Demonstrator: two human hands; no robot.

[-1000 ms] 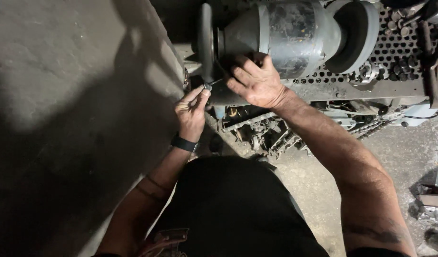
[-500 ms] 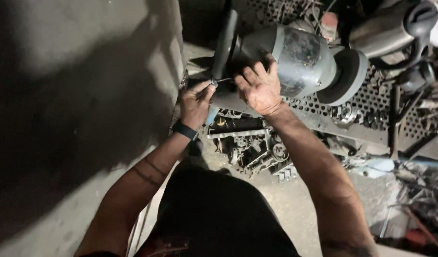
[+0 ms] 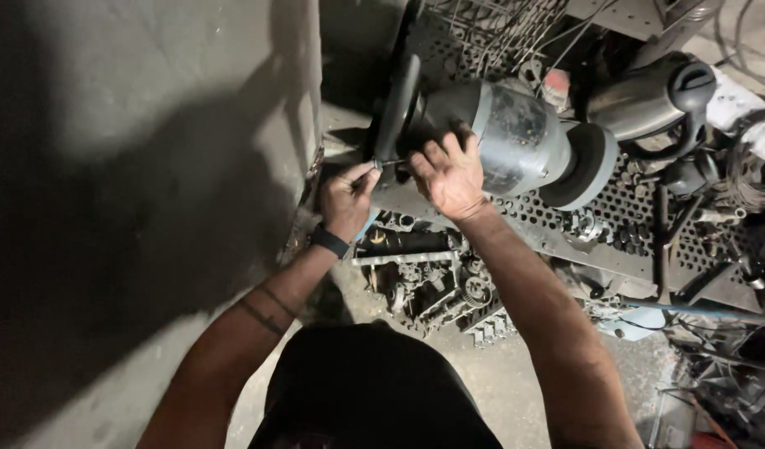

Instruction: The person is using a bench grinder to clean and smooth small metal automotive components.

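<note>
A grey bench grinder (image 3: 515, 141) sits on a perforated metal shelf (image 3: 615, 220), with one wheel (image 3: 396, 108) at its left end and another (image 3: 588, 166) at its right. My left hand (image 3: 346, 198) pinches a thin metal piece (image 3: 381, 166) and holds its tip against the lower edge of the left wheel. My right hand (image 3: 449, 173) rests on the grinder body next to that wheel, fingers spread over the housing and the piece's other end. A dark band circles my left wrist.
A grey concrete wall (image 3: 150, 166) fills the left. Below the shelf lies a pile of metal engine parts (image 3: 432, 278). A dark kettle-like vessel (image 3: 656, 96), wire mesh, cables and scrap crowd the right side. My dark-clothed lap (image 3: 374, 391) is at the bottom.
The view has shifted, so the grinder now sits further right and lower. Both hands stay at the left wheel with the thin piece held against it.
</note>
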